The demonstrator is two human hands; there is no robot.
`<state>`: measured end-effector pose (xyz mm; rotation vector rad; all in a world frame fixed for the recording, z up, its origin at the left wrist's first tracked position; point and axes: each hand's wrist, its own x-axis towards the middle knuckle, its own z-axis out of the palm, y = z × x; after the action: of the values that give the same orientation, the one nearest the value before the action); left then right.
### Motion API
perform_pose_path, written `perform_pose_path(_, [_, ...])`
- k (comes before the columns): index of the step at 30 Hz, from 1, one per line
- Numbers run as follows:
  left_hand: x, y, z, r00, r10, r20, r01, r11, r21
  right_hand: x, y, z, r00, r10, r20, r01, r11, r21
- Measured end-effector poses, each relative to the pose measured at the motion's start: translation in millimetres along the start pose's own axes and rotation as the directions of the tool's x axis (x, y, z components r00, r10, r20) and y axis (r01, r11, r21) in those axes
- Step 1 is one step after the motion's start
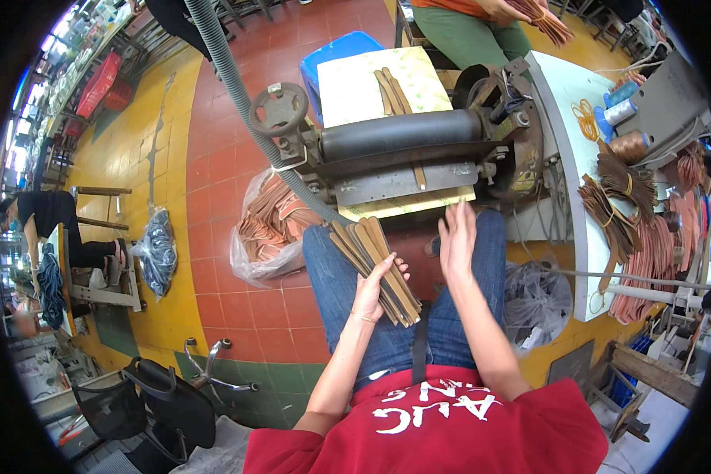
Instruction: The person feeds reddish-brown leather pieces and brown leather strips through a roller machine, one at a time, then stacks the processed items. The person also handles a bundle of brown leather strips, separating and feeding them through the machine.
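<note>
My left hand (pixel 375 291) is closed around a fanned bundle of long brown strips (pixel 378 253), perhaps leather, held over my lap. My right hand (pixel 457 238) has its fingers stretched out and nothing in it. It is just in front of a roller machine (pixel 403 136), by the near edge of a pale yellow board (pixel 454 194). One brown strip (pixel 419 175) lies on the metal plate (pixel 371 183) below the dark roller, its end toward my right hand. Behind the roller, a few more strips (pixel 393 91) rest on a pale yellow sheet (pixel 351 85).
A handwheel (pixel 279 110) and grey hose (pixel 227 75) stand at the machine's left. A plastic bag of pinkish-brown pieces (pixel 270 225) sits on the floor. To the right, a white table (pixel 565 103) carries thread spools (pixel 630 147) and tied brown bundles (pixel 608 217). A person (pixel 474 31) stands behind.
</note>
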<state>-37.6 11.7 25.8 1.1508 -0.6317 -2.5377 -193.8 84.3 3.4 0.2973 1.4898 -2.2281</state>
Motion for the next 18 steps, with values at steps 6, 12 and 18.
perform_pose_path(6, [5.2, -1.1, 10.0, 0.993, 0.004, 0.119, -0.004, 1.000, 0.002, -76.0, -1.1, -46.6, 0.905, 0.326, 0.273, -0.189, 0.883, -0.429])
perform_pose_path(12, [6.7, 2.7, 17.7, 0.982, 0.091, 0.166, -0.101, 0.994, 0.051, -70.8, -14.2, -35.3, 0.907, 0.206, 0.368, 0.038, 0.828, -0.559])
perform_pose_path(18, [5.6, 2.1, 13.4, 0.995, 0.075, 0.065, -0.080, 0.994, 0.079, -71.0, -12.0, -30.8, 0.907, 0.155, 0.392, 0.133, 0.777, -0.615])
